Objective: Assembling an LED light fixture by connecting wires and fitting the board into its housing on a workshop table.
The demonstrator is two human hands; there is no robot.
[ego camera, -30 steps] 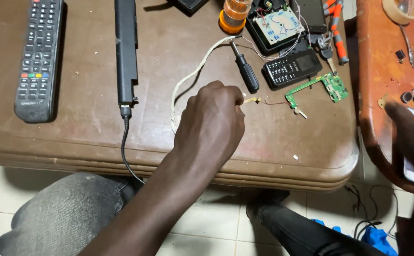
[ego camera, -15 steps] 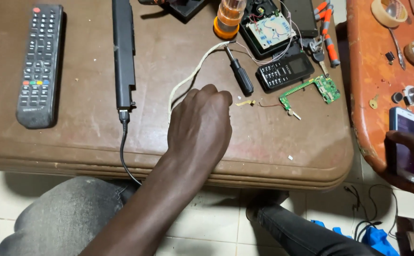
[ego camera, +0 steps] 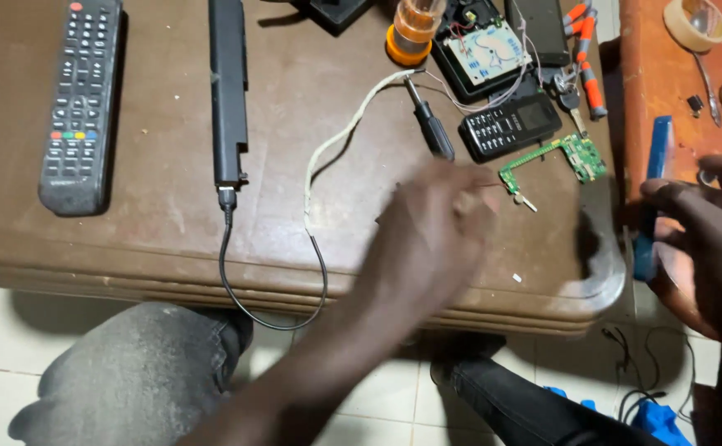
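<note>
- The left hand (ego camera: 431,223) is now a blur over the brown table (ego camera: 171,239); half a second ago it rested steady there, so it is on the move (whether its fingers are spread or closed, I cannot tell)
- The right hand (ego camera: 700,239) has swung in beside the orange table (ego camera: 658,74), fingers curled round a blue phone (ego camera: 654,194)
- The green circuit board (ego camera: 555,161) lies apart, beside the black keypad phone (ego camera: 510,125) and screwdriver (ego camera: 429,122)

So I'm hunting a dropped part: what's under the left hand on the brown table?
The left hand is motion-blurred over the brown table, beside the green circuit board. Whatever is beneath the fingers is covered.
</note>
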